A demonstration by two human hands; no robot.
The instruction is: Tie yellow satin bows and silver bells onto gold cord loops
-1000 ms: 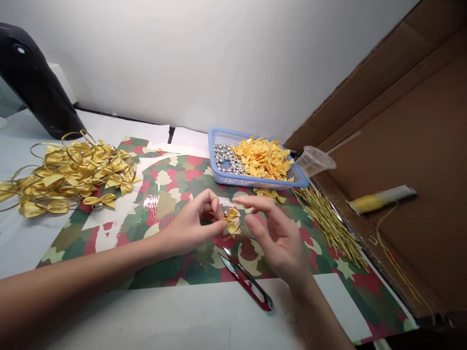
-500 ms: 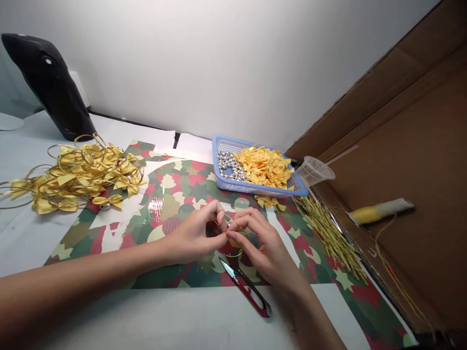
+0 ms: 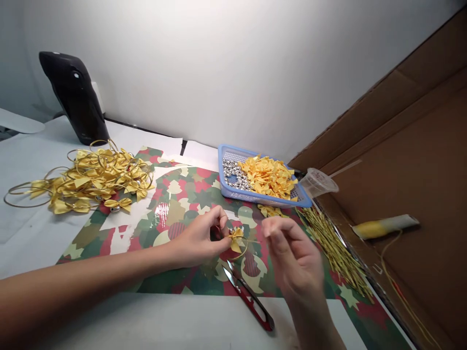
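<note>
My left hand (image 3: 204, 236) pinches a small yellow ribbon bow (image 3: 237, 238) between thumb and fingers. A silver bell sits at the bow, and a thin gold cord (image 3: 245, 252) loops out from it to the right. My right hand (image 3: 295, 253) is raised to the right of the bow, its thumb and fingertips pressed together; a short, faint strand points toward it, but what the fingertips hold is not clear. Just below the bow lie red-handled thread snips (image 3: 250, 299), blades pointing up and left.
A blue basket (image 3: 262, 197) holds silver bells and yellow bows. Finished-looking bows with gold loops (image 3: 91, 180) are piled at left, near a black device (image 3: 78, 99). Gold cords (image 3: 335, 250), a clear plastic cup (image 3: 317, 182) and a cardboard wall (image 3: 412, 160) stand at right.
My right hand has moved away from my left, to the right and up, uncovering the bow and its loop. My left hand stays pinched at the bow. The view has shifted slightly.
</note>
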